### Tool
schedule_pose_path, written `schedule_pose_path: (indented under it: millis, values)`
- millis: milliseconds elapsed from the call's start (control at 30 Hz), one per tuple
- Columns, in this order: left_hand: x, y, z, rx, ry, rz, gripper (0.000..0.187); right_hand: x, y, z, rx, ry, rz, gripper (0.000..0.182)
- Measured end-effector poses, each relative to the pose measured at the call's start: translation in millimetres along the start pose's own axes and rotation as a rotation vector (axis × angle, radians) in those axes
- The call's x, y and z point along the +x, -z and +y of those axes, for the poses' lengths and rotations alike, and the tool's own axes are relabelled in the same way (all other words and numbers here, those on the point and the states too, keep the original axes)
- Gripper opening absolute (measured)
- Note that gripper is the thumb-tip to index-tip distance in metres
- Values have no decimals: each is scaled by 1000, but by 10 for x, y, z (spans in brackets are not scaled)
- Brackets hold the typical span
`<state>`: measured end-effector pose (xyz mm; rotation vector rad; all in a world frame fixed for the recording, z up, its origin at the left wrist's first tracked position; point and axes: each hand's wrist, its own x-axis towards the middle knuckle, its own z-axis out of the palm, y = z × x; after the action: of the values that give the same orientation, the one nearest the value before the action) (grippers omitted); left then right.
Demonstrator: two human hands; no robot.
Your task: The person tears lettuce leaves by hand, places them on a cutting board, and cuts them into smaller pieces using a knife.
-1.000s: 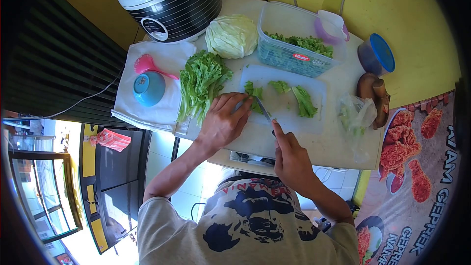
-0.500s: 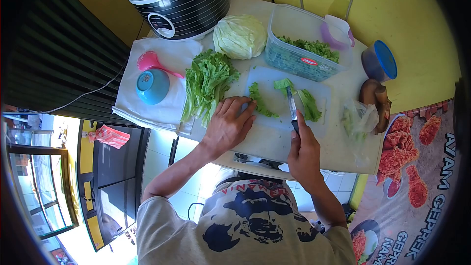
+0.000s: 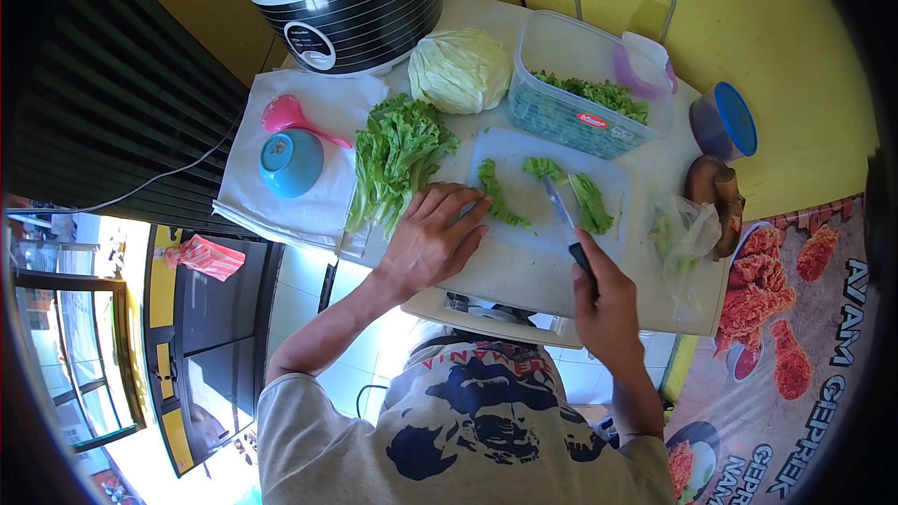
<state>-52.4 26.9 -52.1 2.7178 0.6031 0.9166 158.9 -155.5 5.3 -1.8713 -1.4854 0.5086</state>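
My right hand [image 3: 608, 304] is closed around the black handle of a knife [image 3: 564, 210], whose blade tip points up at the cut lettuce on the white cutting board [image 3: 550, 241]. A strip of lettuce [image 3: 502, 196] lies on the left of the board, and more lettuce pieces [image 3: 589, 204] lie on the right by the blade. My left hand [image 3: 435, 234] rests palm down at the board's left edge, thumb apart and a fingertip at the lettuce strip. Just beyond it is a head of leafy lettuce [image 3: 398, 150].
Behind stand a rice cooker [image 3: 351, 19], a cabbage [image 3: 460, 72] and a clear container [image 3: 575, 117] of chopped lettuce. A blue bowl [image 3: 291, 165] and pink ladle [image 3: 285, 116] lie left on white cloth. Right are a plastic bag [image 3: 687, 234] and a blue-lidded tub [image 3: 725, 120].
My right hand has drawn the knife down and to the right, its blade now lower beside the cut lettuce. My left hand stays almost in place.
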Motion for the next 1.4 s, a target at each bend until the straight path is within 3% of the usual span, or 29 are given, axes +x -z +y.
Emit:
schedule_pose_path:
  millis: [200, 633, 833, 1033, 1400]
  values:
    - [-19, -43, 34, 34, 51, -46, 42, -4, -735, -44, -52, 125, -109, 76]
    - [-16, -46, 33, 24, 61, -44, 42, 181, -792, -22, -351, 123, -188, 89]
    - [-4, -40, 75, 55, 73, -41, 43, 385, -777, -41, -409, 174, -154, 88]
    - [-25, -63, 94, 69, 97, -24, 39, -70, -603, 65, -393, 181, -135, 79]
    - [55, -17, 8, -79, 101, 19, 18, -193, -405, 138, -259, 141, -119, 69]
